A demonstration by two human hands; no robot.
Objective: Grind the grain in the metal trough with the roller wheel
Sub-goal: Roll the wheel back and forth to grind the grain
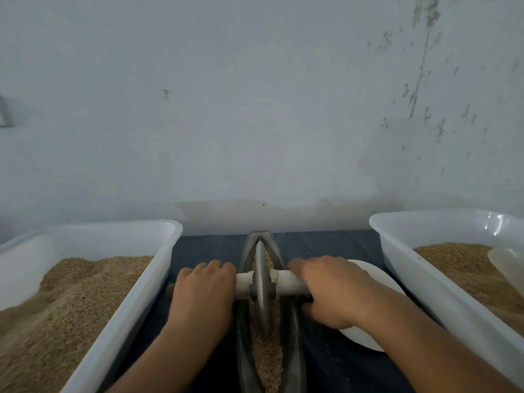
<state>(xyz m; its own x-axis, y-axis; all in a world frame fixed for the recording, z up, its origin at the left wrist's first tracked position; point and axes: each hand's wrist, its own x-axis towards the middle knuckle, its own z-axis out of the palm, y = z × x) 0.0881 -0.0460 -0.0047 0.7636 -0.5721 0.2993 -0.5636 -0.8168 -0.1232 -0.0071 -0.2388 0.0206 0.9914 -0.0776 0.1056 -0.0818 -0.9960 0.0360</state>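
A narrow boat-shaped metal trough (pixel 296 330) lies lengthwise in front of me, filled with brown grain (pixel 268 355). A grey metal roller wheel (pixel 262 285) stands upright in the trough, toward its far half, on a white axle handle (pixel 286 280). My left hand (pixel 202 290) grips the left end of the handle. My right hand (pixel 331 290) grips the right end, fingers curled round it. The handle's outer ends are hidden under my hands.
A white plastic tub (pixel 136 290) of grain stands at the left, another white tub (pixel 402 251) of grain with a pale scoop (pixel 507 265) at the right. A white plate (pixel 365 336) lies under my right hand. A dark cloth (pixel 334 245) covers the table; a pale wall stands behind.
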